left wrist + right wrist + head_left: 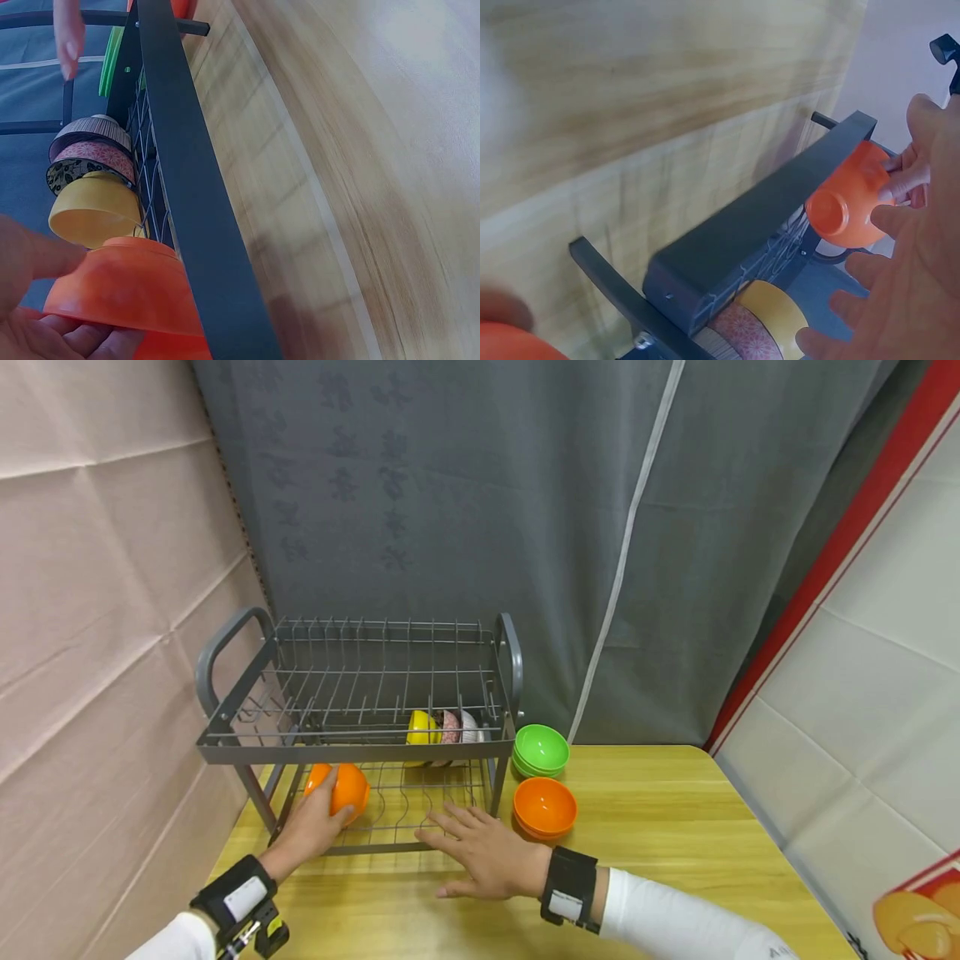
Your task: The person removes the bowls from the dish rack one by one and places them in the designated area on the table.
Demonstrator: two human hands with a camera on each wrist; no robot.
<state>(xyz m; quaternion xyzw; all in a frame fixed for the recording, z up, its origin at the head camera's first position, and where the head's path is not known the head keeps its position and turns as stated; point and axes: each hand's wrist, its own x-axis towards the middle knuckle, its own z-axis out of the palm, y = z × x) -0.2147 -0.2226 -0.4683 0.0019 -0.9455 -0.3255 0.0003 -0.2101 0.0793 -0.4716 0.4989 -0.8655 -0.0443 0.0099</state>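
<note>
My left hand [313,818] grips an orange bowl [351,789], tipped on its side, at the left end of the dish rack's lower tier. In the left wrist view the thumb lies on the outside of the bowl [127,289] and the fingers are at its rim. More orange shows below that rim; I cannot tell if it is a second bowl. My right hand [491,852] is spread and holds nothing, near the front right edge of the grey dish rack [360,753]. On the same tier stand a yellow bowl [94,210], a pink patterned bowl [105,155] and a striped bowl [94,133].
To the right of the rack, stacked green bowls [542,748] stand behind stacked orange bowls [545,807] on the wooden table [660,835]. The rack's wire upper tier [375,689] overhangs the lower one. A grey curtain [450,510] hangs behind.
</note>
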